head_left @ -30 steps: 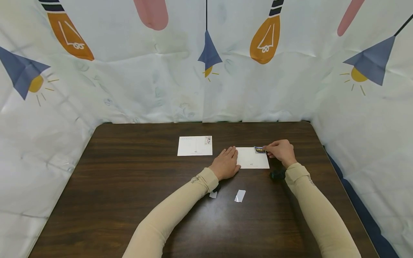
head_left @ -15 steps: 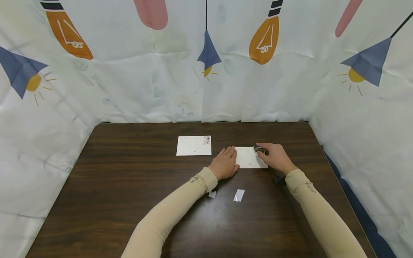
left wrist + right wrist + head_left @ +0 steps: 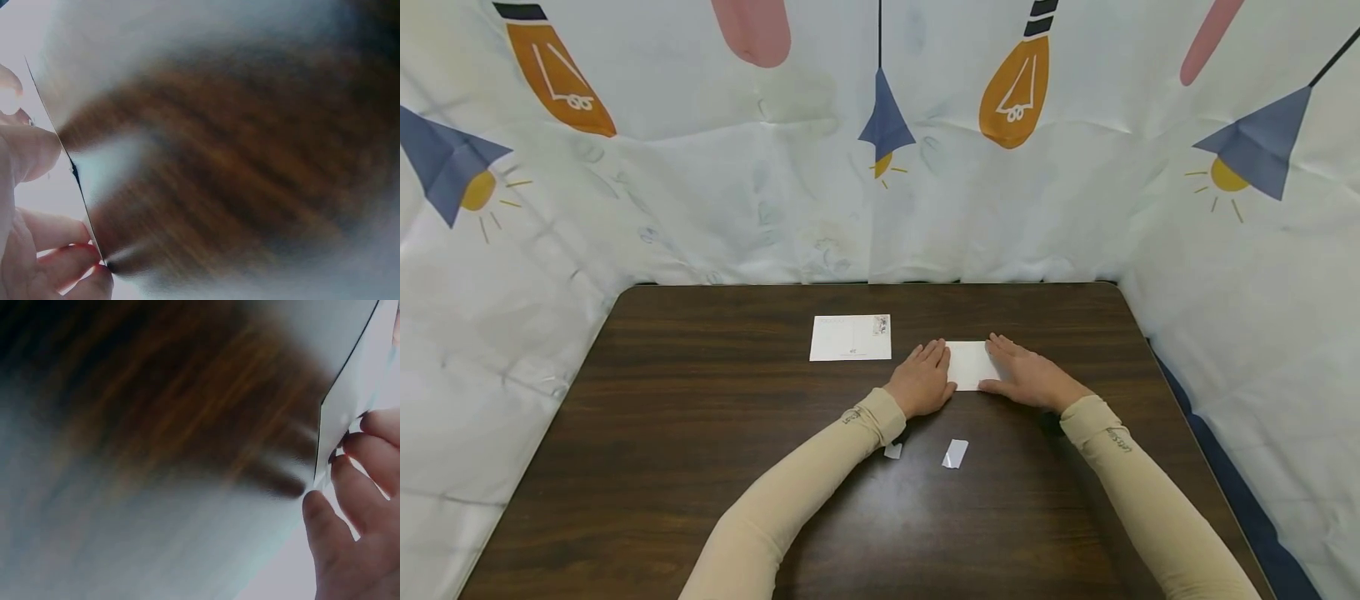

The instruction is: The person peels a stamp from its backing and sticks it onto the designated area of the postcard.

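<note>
A white postcard (image 3: 966,367) lies on the brown table between both hands. Flat on its left end rests my left hand (image 3: 922,382), fingers straight; the left wrist view shows that hand's fingertips (image 3: 75,265) along the card's edge. My right hand (image 3: 1030,375) presses with extended fingers on the card's right side, its thumb at the near edge. The small dark picture stamp at the card's upper right corner is hidden beneath that hand in the head view. In the right wrist view, several fingertips (image 3: 356,444) rest on the card (image 3: 340,394), with dark bits showing beside them.
A second postcard (image 3: 838,337) with a stamp (image 3: 881,326) in its upper right corner lies to the left, farther back. Two small whitish paper pieces, one slip (image 3: 955,454) and one scrap (image 3: 892,451) by the left wrist, lie nearer. A printed cloth (image 3: 805,208) hangs behind the table.
My right hand has let go of the stamp's edge, moved left over the card's corner and flattened on it, covering the stamp. My left hand stays in place.
</note>
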`<act>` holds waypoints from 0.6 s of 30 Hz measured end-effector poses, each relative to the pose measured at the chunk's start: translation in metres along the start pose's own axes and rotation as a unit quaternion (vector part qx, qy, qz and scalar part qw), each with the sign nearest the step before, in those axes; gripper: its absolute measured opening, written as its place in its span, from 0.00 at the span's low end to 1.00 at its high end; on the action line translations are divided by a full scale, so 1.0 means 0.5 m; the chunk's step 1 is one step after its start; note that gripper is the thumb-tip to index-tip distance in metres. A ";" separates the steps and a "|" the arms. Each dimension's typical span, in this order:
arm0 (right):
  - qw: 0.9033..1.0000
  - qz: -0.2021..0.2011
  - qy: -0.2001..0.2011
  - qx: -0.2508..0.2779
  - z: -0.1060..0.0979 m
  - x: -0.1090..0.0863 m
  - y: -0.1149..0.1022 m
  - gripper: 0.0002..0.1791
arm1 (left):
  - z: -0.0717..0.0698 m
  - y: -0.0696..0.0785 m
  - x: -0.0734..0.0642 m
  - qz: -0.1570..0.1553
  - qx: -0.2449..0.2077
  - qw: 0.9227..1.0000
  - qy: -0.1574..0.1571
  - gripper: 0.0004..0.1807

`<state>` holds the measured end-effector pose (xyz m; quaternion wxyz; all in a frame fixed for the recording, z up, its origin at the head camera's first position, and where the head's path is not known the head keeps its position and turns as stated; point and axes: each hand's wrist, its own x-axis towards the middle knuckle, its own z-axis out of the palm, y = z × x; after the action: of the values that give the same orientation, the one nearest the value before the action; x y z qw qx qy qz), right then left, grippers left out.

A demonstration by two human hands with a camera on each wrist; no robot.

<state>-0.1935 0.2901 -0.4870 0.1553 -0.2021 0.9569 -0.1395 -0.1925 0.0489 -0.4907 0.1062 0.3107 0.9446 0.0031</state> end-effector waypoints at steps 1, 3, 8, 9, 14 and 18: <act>1.000 0.000 -0.008 -0.001 0.001 0.000 -0.001 0.52 | 0.000 0.000 -0.001 0.000 0.001 1.000 -0.002 0.36; 1.000 -0.004 -0.014 -0.012 0.004 -0.001 -0.005 0.54 | -0.001 -0.001 -0.001 0.000 0.002 1.000 -0.004 0.36; 0.998 -0.003 -0.018 -0.057 0.014 -0.005 -0.014 0.55 | -0.002 0.000 -0.001 -0.001 0.003 1.000 -0.001 0.36; 0.998 0.002 -0.019 -0.066 0.018 -0.005 -0.016 0.55 | -0.002 0.000 -0.002 -0.001 0.004 1.000 0.000 0.36; 0.995 0.013 -0.015 -0.101 0.029 -0.006 -0.030 0.55 | -0.003 0.003 -0.004 0.001 0.019 1.000 0.004 0.35; 0.994 0.013 -0.010 -0.106 0.026 -0.009 -0.032 0.55 | 0.001 0.003 -0.003 0.001 0.034 0.999 0.015 0.34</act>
<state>-0.1794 0.2755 -0.4925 0.1443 -0.2061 0.9672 -0.0336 -0.1904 0.0494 -0.4906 0.0811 0.3148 0.9454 -0.0246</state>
